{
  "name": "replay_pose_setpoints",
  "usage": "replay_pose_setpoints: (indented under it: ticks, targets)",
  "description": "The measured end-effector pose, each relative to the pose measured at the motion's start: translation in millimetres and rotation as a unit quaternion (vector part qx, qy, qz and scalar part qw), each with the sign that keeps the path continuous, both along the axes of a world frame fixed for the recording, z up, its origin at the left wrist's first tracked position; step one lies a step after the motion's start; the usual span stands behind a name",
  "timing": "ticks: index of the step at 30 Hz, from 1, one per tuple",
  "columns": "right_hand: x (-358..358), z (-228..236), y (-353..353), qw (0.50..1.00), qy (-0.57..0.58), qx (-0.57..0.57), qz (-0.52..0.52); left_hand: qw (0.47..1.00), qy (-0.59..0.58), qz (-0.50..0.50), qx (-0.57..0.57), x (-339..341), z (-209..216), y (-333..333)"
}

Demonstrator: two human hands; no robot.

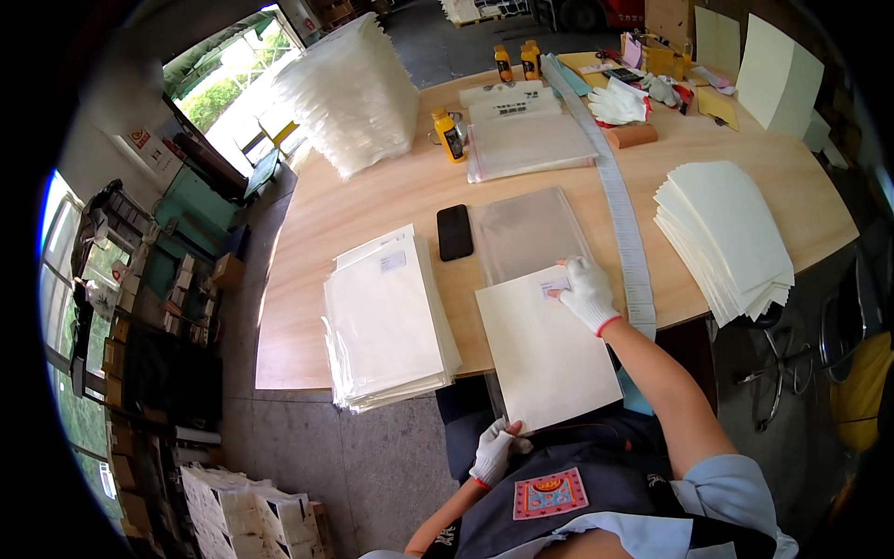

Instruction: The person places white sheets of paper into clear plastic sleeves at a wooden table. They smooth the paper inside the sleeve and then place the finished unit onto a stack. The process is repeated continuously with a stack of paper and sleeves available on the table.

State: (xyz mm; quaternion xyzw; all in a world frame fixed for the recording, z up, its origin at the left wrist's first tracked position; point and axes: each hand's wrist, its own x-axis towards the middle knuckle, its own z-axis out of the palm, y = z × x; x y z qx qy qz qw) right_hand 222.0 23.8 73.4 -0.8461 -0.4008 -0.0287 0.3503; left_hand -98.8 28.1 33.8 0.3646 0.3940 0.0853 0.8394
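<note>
A large white sheet of board (549, 359) lies tilted over the table's front edge and my lap, with a small printed label (555, 288) near its top. My right hand (592, 296), in a white glove with a red cuff, is at the sheet's upper right corner; its bare thumb tip rests by the label and the fingers are bent. My left hand (494, 454), gloved alike, pinches the sheet's lower left corner. Clear plastic bags (531, 228) lie flat just beyond the sheet. To the left is a stack of labelled white sheets in clear bags (386, 317).
A black phone (454, 232) lies beside the bags. A long strip of labels (626, 224) runs down the table. White boards (726, 233) are fanned at the right. Further back are a bottle (448, 135), more bags (531, 147), spare gloves (619, 102) and a tall wrapped stack (354, 98).
</note>
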Motion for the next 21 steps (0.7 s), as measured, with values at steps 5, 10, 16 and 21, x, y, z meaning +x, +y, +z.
replay_pose_setpoints:
  ticks: [5,10,16,21]
  targets:
    - [-29,22,-91,0.993,0.095,-0.066,0.002,0.989,-0.036,0.004,0.144,5,28,9]
    - [-66,-5,-150,0.867,0.439,-0.195,0.131,0.956,-0.059,-0.017,0.288,25,78,33]
    - [-105,16,-43,0.795,0.566,-0.021,0.215,0.806,-0.026,0.163,0.569,-17,125,82]
    - [-132,15,78,0.865,0.403,0.014,0.298,0.729,0.040,0.313,0.608,-66,118,161]
